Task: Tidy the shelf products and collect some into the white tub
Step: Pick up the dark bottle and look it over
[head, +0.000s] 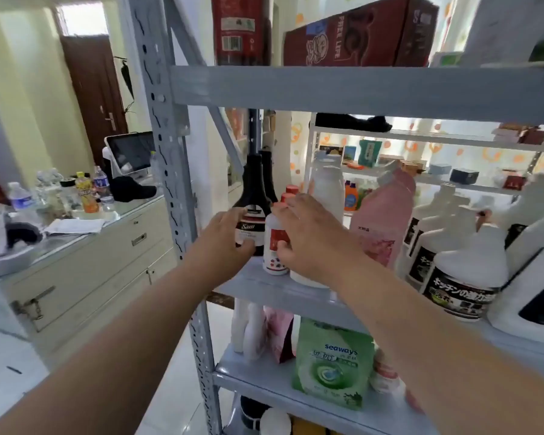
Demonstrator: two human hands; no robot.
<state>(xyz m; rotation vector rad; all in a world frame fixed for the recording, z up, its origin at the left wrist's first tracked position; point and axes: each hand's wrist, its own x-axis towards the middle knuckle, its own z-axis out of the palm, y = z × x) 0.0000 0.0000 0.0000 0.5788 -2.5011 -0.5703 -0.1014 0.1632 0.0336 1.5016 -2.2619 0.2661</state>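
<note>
Both my hands reach onto the middle board of the grey metal shelf (264, 287). My left hand (223, 237) wraps around the lower part of a dark bottle (253, 196) with a red and white label. My right hand (308, 233) closes around a small white bottle (274, 243) with a red cap and red label, thumb at its front. Right behind that hand stands a tall white bottle (325, 186), then a pink jug (387, 215). No white tub is in view.
White spray bottles (465, 271) with black labels fill the right of the same board. A green pouch (335, 365) and pale bottles stand on the board below. Red cartons (358, 36) lie on top. A cluttered cabinet counter (76, 233) stands at the left.
</note>
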